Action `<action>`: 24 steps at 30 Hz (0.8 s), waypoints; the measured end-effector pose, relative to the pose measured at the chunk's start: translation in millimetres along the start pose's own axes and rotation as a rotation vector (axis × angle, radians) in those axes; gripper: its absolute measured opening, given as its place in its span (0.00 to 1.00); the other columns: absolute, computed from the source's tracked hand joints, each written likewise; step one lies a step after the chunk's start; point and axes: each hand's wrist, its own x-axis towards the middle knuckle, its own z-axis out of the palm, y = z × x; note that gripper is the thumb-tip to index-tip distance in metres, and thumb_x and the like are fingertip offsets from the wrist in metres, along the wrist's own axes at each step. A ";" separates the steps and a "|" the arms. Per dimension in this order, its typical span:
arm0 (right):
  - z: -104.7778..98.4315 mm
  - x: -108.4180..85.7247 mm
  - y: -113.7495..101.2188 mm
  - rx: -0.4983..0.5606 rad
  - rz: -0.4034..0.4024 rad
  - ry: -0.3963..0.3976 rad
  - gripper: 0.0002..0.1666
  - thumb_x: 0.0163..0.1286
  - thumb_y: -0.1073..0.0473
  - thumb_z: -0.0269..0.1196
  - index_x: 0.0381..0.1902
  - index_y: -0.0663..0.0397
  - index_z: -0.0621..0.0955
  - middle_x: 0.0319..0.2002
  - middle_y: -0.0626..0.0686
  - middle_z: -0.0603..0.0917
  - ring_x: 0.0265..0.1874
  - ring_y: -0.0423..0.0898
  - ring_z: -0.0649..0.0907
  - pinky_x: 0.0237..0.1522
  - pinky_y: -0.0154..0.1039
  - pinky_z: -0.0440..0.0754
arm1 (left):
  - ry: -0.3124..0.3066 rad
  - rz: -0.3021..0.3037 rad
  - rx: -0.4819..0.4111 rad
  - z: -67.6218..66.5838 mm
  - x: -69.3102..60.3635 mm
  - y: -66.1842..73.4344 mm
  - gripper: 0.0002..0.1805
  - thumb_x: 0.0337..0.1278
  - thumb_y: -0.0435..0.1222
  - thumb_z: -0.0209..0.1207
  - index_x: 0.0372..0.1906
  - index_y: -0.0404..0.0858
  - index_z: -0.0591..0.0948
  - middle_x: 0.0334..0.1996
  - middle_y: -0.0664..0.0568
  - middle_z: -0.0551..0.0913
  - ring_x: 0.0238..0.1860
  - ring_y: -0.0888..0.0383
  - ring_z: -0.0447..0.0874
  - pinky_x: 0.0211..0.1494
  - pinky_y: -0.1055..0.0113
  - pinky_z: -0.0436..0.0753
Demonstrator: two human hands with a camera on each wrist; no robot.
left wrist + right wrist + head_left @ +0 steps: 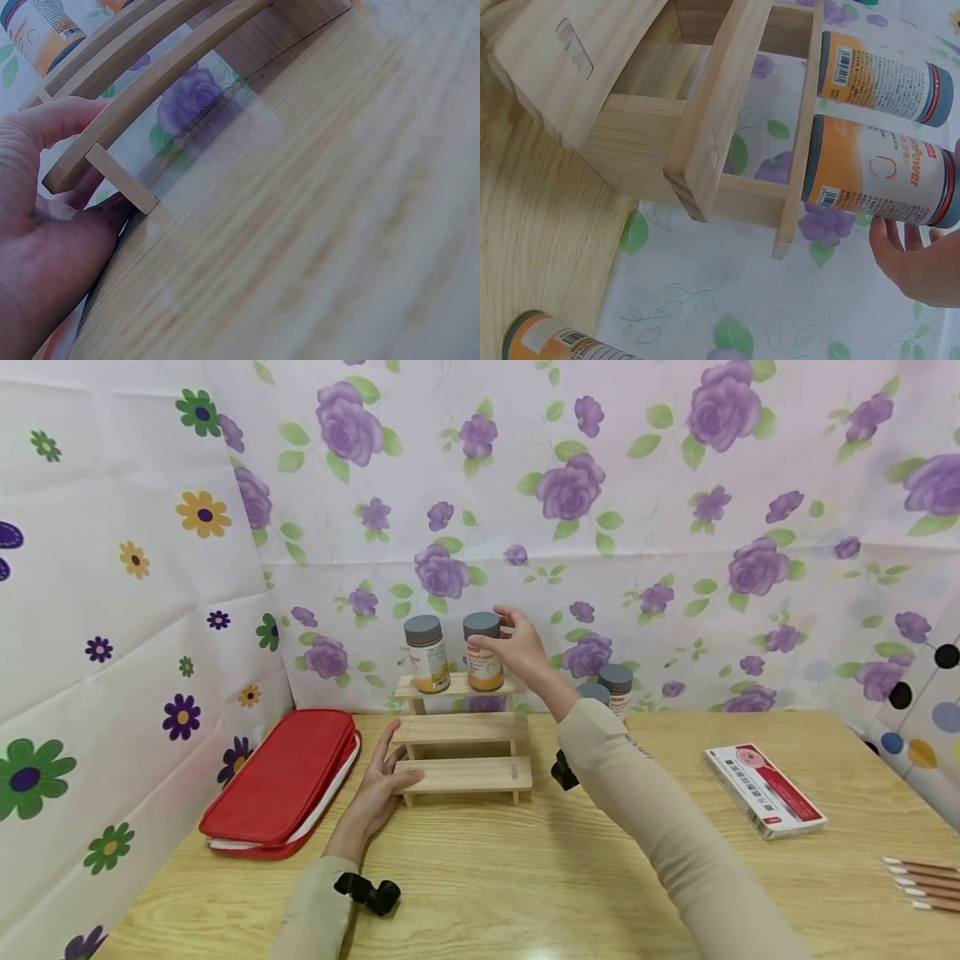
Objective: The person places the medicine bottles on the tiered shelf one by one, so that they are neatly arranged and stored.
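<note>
Evidently, the right-hand grip (520,647) pinches the lid of a grey-topped, orange-and-white cylindrical jar (484,666) at the top tier of a pale three-step wooden rack (461,727); a careless sideways nudge could topple the matching second jar (428,658) beside it. The left-hand grip (377,787) holds the rack's left end, where an uneven pull might tip everything. Below is a light wood-grain counter (465,877); behind hangs white sheeting (465,410) printed with purple roses.
</note>
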 end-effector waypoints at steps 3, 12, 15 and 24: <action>-3.7 -3.8 -1.0 0.013 0.000 0.003 0.46 0.64 0.52 0.68 0.75 0.48 0.60 0.72 0.57 0.65 0.69 0.55 0.69 0.68 0.50 0.69 | -0.002 0.002 -0.005 -0.3 -0.4 -0.2 0.54 0.58 0.19 0.55 0.78 0.61 0.42 0.78 0.40 0.37 0.44 0.65 0.79 0.49 0.70 0.78; -18.6 -22.2 -15.0 0.037 -0.014 0.024 0.44 0.65 0.51 0.67 0.74 0.47 0.60 0.71 0.53 0.66 0.70 0.53 0.67 0.68 0.50 0.68 | 0.000 0.001 -0.011 0.0 0.5 -1.0 0.54 0.58 0.19 0.55 0.78 0.62 0.44 0.78 0.41 0.37 0.40 0.64 0.81 0.46 0.72 0.78; -23.9 -29.7 -19.0 0.054 -0.022 0.017 0.42 0.66 0.51 0.66 0.74 0.47 0.61 0.70 0.53 0.68 0.70 0.53 0.68 0.68 0.50 0.69 | 0.012 0.000 -0.002 0.1 1.0 -1.0 0.54 0.58 0.19 0.55 0.77 0.63 0.45 0.78 0.41 0.39 0.52 0.59 0.78 0.48 0.71 0.78; -46.0 -50.4 -10.1 0.074 -0.043 0.004 0.39 0.68 0.52 0.64 0.73 0.49 0.63 0.68 0.55 0.70 0.68 0.53 0.70 0.68 0.48 0.70 | 0.013 -0.006 0.005 -1.2 0.6 -0.6 0.54 0.57 0.20 0.56 0.77 0.63 0.44 0.78 0.41 0.38 0.64 0.51 0.68 0.51 0.70 0.78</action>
